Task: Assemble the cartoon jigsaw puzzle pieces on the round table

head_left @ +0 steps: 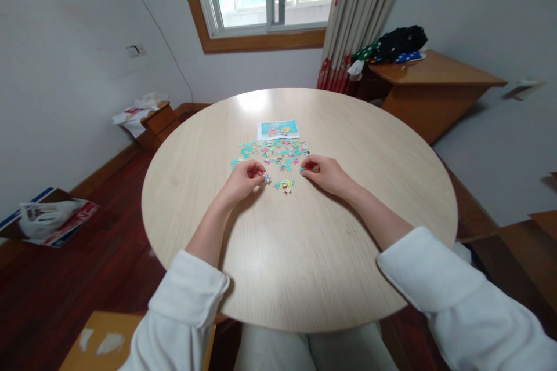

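My left hand [248, 177] is closed in a pinch on a small jigsaw puzzle piece [267, 178] just above the table. My right hand [322, 173] pinches another small puzzle piece [302, 170] between thumb and finger. Between the hands lies a small joined cluster of puzzle pieces [285, 186] with a yellow cartoon figure on it. Beyond them spreads a loose heap of puzzle pieces [278, 151] in turquoise, pink and yellow. Behind the heap is a printed reference picture [279, 130] with a white border.
The round wooden table [304, 261] fills the middle. A wooden desk [439, 72] with a pile of cloth [398, 46] stands back right. On the left are a small cabinet [161, 122] and a plastic bag [47, 217]. A cardboard box [100, 339] sits at lower left.
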Tool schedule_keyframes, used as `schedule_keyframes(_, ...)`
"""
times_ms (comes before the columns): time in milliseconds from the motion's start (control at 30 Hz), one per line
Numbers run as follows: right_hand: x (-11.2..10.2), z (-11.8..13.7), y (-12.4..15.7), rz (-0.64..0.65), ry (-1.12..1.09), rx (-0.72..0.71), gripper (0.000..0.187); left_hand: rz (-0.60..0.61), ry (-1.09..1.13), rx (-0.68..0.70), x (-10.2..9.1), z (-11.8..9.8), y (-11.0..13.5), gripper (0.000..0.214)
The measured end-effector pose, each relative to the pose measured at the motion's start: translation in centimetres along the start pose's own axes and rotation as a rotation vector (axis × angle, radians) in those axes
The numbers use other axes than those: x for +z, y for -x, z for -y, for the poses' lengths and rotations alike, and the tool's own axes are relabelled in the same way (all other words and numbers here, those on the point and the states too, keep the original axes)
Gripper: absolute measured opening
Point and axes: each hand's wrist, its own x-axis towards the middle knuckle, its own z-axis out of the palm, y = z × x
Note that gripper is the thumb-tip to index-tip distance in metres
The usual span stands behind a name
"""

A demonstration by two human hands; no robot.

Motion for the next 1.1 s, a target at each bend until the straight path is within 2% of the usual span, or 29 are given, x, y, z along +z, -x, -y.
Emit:
schedule_keyframes(133, 0.4, 1.2, 0.4, 0.012, -0.129, 0.015, 0.014, 0.019, 0.015, -0.010, 0.1, 0.2, 0.0, 0.012)
schedule_keyframes(300, 0.8, 1.3, 0.3, 0.000, -0.237, 0.025, 0.020, 0.029, -0.026, -0.028, 0.1, 0.2, 0.0, 0.012)
schedule_keyframes(467, 0.7, 1.3, 0.0, -0.028, -0.390, 0.155, 0.020, 0.059, -0.054, -0.008, 0.0, 0.3, 0.1, 0.012)
schedule_keyframes(567, 0.6, 1.7, 0.2, 0.033, -0.449, 0.204, 0.019, 0.089, -0.064, 0.003, 0.0, 0.3, 0.2, 0.012)
schedule_keyframes(767, 0.3, 2.3, 0.5, 0.238, -0.461, 0.180, 0.024, 0.100, -0.061, 0.012, 0.1, 0.1, 0.2, 0.011)
schedule_keyframes(1100, -0.5, 2.5, 0.6, 0.355, -0.409, 0.176, 0.028, 0.108, -0.082, 0.005, 0.1, -0.2, 0.3, 0.006)
